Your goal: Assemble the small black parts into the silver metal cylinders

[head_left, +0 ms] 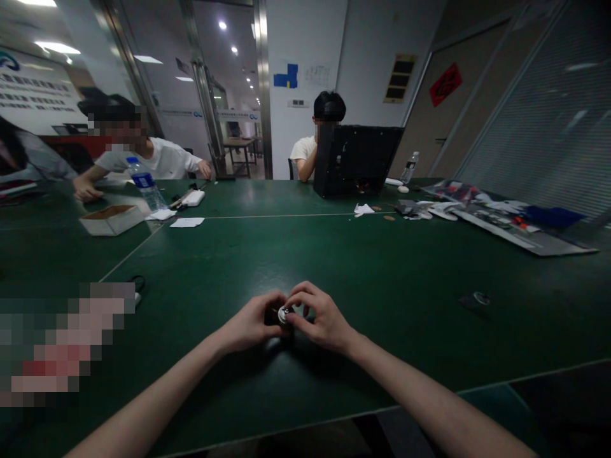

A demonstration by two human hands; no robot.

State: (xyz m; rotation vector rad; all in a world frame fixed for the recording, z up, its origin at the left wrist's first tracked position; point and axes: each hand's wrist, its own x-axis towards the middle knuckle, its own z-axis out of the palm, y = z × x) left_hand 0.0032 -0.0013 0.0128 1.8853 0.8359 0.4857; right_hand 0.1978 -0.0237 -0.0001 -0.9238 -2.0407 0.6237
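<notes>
Near the front middle of the green table, my two hands meet around a small round object [283, 314] with a white or silvery ring-like face. My left hand [252, 321] is closed on it from the left, thumb below and fingers curled behind. From the right, my right hand [317, 315] touches its face with thumb and fingertips in a pinch. A small dark detail shows on the face, too small to name. The object's far side is hidden by my fingers, so its exact kind is unclear.
On the green table [286, 248] lie a small clear-and-dark round item [481, 298], an open cardboard box [112, 222], a water bottle [146, 184], a black box-shaped case [358, 159] and a cluttered board [520, 235]. Several people sit around the table.
</notes>
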